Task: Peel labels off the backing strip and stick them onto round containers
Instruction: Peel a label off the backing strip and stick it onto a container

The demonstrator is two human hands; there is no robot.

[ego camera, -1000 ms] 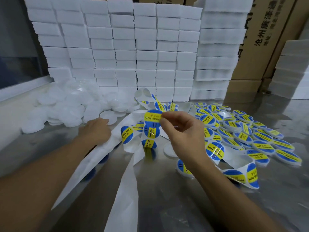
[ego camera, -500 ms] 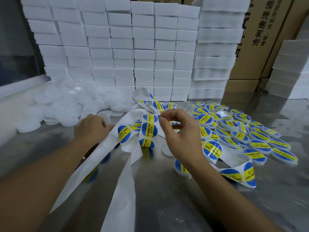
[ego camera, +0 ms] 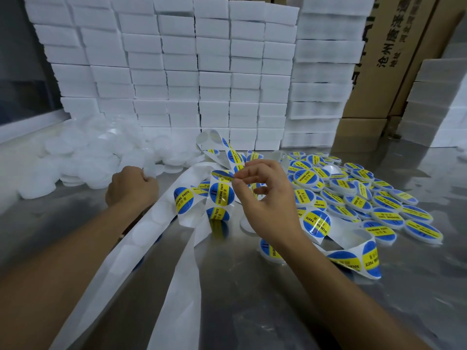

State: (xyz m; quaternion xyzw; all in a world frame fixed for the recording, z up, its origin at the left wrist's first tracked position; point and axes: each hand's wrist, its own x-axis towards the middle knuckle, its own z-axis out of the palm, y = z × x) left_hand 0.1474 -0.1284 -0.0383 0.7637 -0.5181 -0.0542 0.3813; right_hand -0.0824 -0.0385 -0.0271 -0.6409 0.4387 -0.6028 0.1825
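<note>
A person's two bare forearms reached forward over a shiny metal table [ego camera: 252, 311], seen from a head-worn camera looking down. The right hand [ego camera: 267, 198] was raised, its thumb and forefinger pinched on the edge of a round blue-and-yellow label [ego camera: 222, 175] that was lifting off the white backing strip [ego camera: 182, 269]; the other three fingers were loosely curled and held nothing. Just below those fingertips, more labels reading "SOLDERING PASTE" sat on the strip, which looped and trailed toward the viewer beneath both wrists. The left hand [ego camera: 131, 188] was curled into a loose fist with its fingertips at a plain white round container [ego camera: 151, 169]; whether it had a firm hold could not be told, as the fingers were turned away. Beyond its knuckles lay a heap of unlabelled containers [ego camera: 83, 157]. To the outer side of the right hand's little finger spread a pile of labelled containers [ego camera: 366, 198]. Stacks of white boxes [ego camera: 202, 72] and brown cartons [ego camera: 394, 46] stood far behind both hands. The label looked thin, light and floppy, likely to curl and stick to itself or to skin, so it was probably best held by the very rim with two fingertips, sticky side kept clear. The containers seemed light, rigid plastic, likely to slide on the smooth metal, and best gripped around the rim.
</note>
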